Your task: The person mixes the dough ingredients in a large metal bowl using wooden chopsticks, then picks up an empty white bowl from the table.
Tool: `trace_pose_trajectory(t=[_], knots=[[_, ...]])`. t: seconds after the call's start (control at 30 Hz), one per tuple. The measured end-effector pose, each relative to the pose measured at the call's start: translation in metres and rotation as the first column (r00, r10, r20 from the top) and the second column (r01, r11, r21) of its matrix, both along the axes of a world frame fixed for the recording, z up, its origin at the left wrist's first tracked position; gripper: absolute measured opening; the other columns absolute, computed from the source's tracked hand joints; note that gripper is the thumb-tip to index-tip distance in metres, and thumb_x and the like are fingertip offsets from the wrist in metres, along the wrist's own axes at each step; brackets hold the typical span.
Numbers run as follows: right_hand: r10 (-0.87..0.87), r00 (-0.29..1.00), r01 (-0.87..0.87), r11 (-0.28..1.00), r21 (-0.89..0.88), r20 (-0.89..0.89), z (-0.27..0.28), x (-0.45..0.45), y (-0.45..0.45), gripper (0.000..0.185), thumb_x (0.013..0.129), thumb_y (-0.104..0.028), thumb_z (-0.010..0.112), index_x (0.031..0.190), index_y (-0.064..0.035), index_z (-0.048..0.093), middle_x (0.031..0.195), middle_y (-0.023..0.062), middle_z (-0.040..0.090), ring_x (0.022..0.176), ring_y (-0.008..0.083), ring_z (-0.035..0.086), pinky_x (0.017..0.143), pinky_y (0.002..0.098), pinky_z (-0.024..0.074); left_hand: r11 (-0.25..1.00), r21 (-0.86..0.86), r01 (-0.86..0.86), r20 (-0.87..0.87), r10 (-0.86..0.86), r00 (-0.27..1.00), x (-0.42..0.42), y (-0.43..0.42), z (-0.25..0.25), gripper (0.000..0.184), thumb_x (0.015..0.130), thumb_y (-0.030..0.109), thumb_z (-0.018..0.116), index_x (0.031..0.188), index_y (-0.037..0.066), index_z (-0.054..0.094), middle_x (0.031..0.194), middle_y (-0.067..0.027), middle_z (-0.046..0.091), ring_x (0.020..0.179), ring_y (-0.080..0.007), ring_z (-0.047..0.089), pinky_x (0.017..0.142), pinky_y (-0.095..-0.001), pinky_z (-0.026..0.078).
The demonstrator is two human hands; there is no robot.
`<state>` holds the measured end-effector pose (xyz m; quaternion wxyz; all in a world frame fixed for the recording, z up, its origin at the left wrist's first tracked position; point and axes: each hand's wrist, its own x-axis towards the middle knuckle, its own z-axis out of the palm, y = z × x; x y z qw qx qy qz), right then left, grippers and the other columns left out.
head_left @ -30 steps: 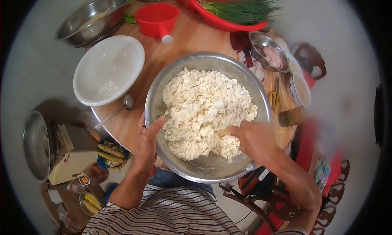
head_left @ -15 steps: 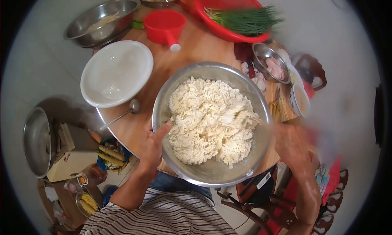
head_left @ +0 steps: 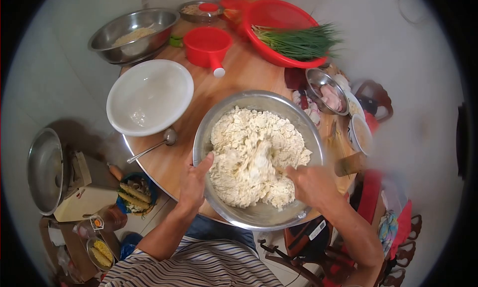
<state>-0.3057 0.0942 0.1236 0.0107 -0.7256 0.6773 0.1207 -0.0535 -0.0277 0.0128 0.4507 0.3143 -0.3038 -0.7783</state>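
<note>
Dough (head_left: 255,160) blurred near its centre

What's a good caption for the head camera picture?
Left hand on the metal bowl, right hand at the crumbly dough.

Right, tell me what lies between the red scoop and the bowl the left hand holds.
In the head view, that stretch is bare: only wooden tabletop shows between the red scoop and the held bowl.

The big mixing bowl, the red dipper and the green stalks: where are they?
Big mixing bowl (head_left: 261,217): head view, bare inner wall nearest the wearer.
Red dipper (head_left: 207,41): head view, its inside.
Green stalks (head_left: 301,43): head view, middle of the bundle.
</note>
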Motion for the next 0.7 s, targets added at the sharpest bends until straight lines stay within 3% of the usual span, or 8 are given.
trace_pose_trajectory(t=[0.17, 0.23, 0.33, 0.47, 0.6, 0.7], knots=[[0.049, 0.998, -0.043, 0.993, 0.109, -0.05, 0.059, 0.008, 0.029, 0.021, 0.082, -0.011, 0.066, 0.103, -0.0108, 0.068, 0.075, 0.0116, 0.067, 0.07, 0.0343, 0.069, 0.06, 0.0485, 0.0514, 1.0, -0.01, -0.007, 0.001, 0.007, 1.0, 0.002, -0.001, -0.001, 0.037, 0.1, 0.015, 0.066, 0.132, -0.002, 0.059, 0.118, -0.0108, 0.07, 0.102, -0.0164, 0.068, 0.092, -0.0315, 0.055], [0.02, 0.989, -0.002, 0.992, 0.128, -0.143, 0.073, 0.004, 0.025, 0.032, 0.082, -0.012, 0.067, 0.113, -0.011, 0.072, 0.082, 0.0112, 0.07, 0.072, 0.0327, 0.072, 0.062, 0.0438, 0.0547, 1.0, -0.008, -0.003, 0.001, 0.003, 1.0, 0.003, -0.001, -0.002, 0.038, 0.1, 0.015, 0.066, 0.133, -0.002, 0.059, 0.119, -0.0113, 0.07, 0.104, -0.0168, 0.068, 0.093, -0.0319, 0.054], [-0.019, 0.97, 0.016, 1.0, -0.017, -0.244, 0.064, -0.01, -0.003, 0.029, 0.082, -0.012, 0.066, 0.109, -0.0139, 0.075, 0.079, 0.0119, 0.07, 0.07, 0.0323, 0.072, 0.061, 0.0454, 0.0534, 1.0, -0.02, 0.014, 0.003, -0.013, 1.0, 0.003, -0.003, -0.002, 0.041, 0.1, 0.016, 0.066, 0.135, -0.003, 0.058, 0.122, -0.012, 0.069, 0.107, -0.0173, 0.067, 0.096, -0.0325, 0.053], [-0.02, 0.988, -0.018, 0.968, -0.248, -0.15, 0.051, -0.033, -0.064, 0.017, 0.08, -0.01, 0.065, 0.093, -0.011, 0.077, 0.073, 0.0155, 0.069, 0.069, 0.0345, 0.071, 0.061, 0.0458, 0.053, 0.998, -0.051, 0.04, 0.035, -0.038, 0.999, 0.005, -0.004, -0.002, 0.043, 0.101, 0.018, 0.066, 0.137, -0.003, 0.057, 0.125, -0.0119, 0.067, 0.11, -0.0172, 0.065, 0.098, -0.0328, 0.052], [-0.069, 0.99, 0.051, 0.988, -0.146, -0.122, 0.04, -0.024, -0.116, 0.018, 0.086, -0.01, 0.063, 0.097, -0.0107, 0.078, 0.08, 0.0176, 0.071, 0.073, 0.0357, 0.071, 0.068, 0.047, 0.0546, 0.999, -0.045, 0.024, 0.039, -0.022, 0.999, 0.004, -0.003, 0.003, 0.042, 0.101, 0.019, 0.065, 0.136, -0.003, 0.057, 0.123, -0.0112, 0.068, 0.109, -0.0164, 0.065, 0.097, -0.0322, 0.051], [0.088, 0.99, -0.099, 0.99, -0.103, -0.111, 0.013, -0.02, -0.131, 0.024, 0.084, -0.008, 0.063, 0.102, -0.0118, 0.078, 0.081, 0.0179, 0.072, 0.071, 0.0359, 0.07, 0.068, 0.047, 0.0554, 1.0, -0.017, 0.023, 0.098, -0.021, 0.995, 0.006, -0.002, -0.001, 0.041, 0.101, 0.019, 0.065, 0.135, -0.003, 0.058, 0.12, -0.0102, 0.069, 0.108, -0.0152, 0.065, 0.096, -0.0314, 0.051]])
